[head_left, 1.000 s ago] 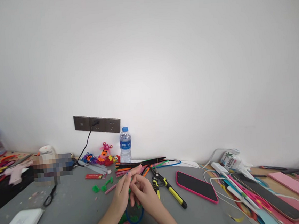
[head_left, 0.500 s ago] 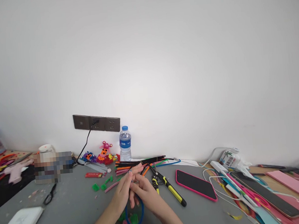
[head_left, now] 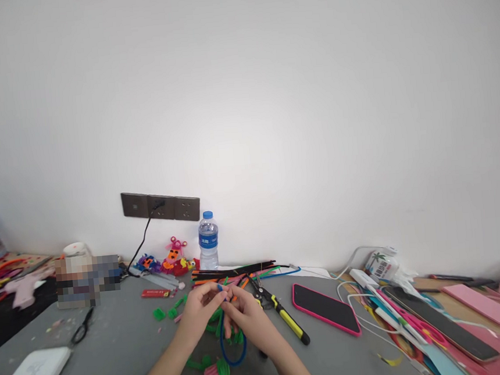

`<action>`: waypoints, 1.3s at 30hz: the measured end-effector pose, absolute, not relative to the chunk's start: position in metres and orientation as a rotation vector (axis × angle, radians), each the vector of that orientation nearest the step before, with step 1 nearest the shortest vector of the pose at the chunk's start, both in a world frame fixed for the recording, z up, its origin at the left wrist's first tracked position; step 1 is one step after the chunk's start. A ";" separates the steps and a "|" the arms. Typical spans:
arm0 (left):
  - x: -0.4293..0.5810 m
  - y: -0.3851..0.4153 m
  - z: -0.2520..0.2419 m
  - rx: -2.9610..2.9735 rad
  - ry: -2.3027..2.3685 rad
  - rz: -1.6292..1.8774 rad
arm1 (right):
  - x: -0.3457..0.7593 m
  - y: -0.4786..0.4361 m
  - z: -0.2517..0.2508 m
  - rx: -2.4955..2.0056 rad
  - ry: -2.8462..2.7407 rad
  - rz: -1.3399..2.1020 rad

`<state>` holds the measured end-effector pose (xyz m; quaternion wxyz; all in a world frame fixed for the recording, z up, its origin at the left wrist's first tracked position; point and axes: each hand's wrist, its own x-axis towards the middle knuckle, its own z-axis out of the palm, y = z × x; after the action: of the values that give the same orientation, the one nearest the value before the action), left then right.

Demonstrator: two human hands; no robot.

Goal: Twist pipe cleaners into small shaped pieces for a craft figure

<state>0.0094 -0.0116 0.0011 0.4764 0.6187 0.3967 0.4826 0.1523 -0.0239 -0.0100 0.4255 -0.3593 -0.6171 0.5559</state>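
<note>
A thin blue fuzzy wire loop hangs from both hands just above the grey table, near the middle of the view. Its two upper ends meet where the fingertips pinch together, so the loop droops freely below; holding it at the ends probably keeps the curve open while the ends are worked. The left hand grasps one end between thumb and forefinger, its other fingers curled. The right hand pinches the other end just beside it, fingertips touching those of the left.

Under the hands lie green fuzzy wire pieces, and nearer, a small pink and green bundle of fuzzy wire. Just right of the right hand rest yellow-handled pliers, within easy reach. Farther right lies a pink-cased phone, screen up. Beyond the hands a sheaf of straight coloured fuzzy wires lies across the table, with a clear plastic water bottle with a blue cap standing upright by the wall. Black scissors lie well to the left.
</note>
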 end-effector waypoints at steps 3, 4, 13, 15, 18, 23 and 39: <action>0.009 -0.012 0.001 1.478 0.994 1.173 | 0.152 -0.022 -0.013 -0.878 -1.525 1.374; 0.008 -0.012 0.001 1.464 0.994 1.171 | 0.152 -0.021 -0.014 -0.866 -1.518 1.372; 0.007 -0.011 0.001 1.419 0.977 1.279 | 0.157 -0.018 -0.012 -0.873 -1.481 1.287; 0.007 -0.010 -0.001 1.343 0.996 1.245 | 0.158 -0.018 -0.010 -0.879 -1.469 1.268; 0.008 -0.010 -0.005 1.213 0.926 1.213 | 0.158 -0.017 -0.009 -0.873 -1.451 1.286; 0.011 -0.014 -0.003 1.076 0.854 1.197 | 0.152 -0.020 -0.009 -0.810 -1.454 1.373; 0.009 -0.013 -0.007 1.108 0.882 1.269 | 0.153 -0.027 0.004 -0.699 -1.469 1.399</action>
<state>0.0087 -0.0134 -0.0074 0.5810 0.4742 0.3773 0.5433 0.1529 -0.0273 0.0044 0.4776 -0.2861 -0.6016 0.5728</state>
